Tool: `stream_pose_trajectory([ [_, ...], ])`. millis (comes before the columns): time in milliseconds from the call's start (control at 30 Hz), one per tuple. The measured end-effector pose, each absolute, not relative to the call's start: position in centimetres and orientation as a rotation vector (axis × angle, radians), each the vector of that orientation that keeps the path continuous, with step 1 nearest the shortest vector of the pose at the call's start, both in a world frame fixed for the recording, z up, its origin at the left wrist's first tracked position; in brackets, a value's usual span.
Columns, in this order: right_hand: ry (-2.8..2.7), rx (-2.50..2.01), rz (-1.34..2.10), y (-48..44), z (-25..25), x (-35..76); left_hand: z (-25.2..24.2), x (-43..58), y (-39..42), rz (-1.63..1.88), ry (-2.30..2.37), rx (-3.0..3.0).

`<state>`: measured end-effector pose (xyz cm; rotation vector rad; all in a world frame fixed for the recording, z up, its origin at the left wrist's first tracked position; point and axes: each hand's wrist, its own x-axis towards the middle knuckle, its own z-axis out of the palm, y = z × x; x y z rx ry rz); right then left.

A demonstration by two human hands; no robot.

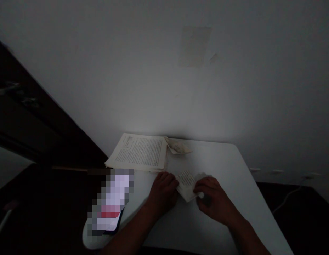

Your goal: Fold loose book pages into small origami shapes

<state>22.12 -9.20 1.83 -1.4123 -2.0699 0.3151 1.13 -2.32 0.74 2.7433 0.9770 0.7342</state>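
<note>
A small folded sheet of printed paper lies near the middle of the white table, one corner pointing toward me. My left hand is closed at its left corner, fingers curled around the edge. At the opposite corner, my right hand pinches the paper between thumb and fingers. Behind my hands sits another folded paper piece, partly raised, beside a stack of printed pages. Dim light hides the fine folds and my left fingertips.
The white table stands against a plain wall. A phone with a lit, blurred screen rests at its left edge. A dark door is on the left; wall sockets and a cable are on the right.
</note>
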Motion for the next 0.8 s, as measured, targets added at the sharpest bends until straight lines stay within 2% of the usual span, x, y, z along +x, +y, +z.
stream_pose_trajectory([
  [300, -2.082, -1.502, 0.229, -9.0, 1.8, 22.4, 1.4, 0.8, -2.2, 0.722, 0.988, 2.708],
  [800, -1.970, -1.720, 0.233, -8.4, 1.5, 21.6, 0.9, 1.4, -2.3, 0.605, 1.326, 2.782],
])
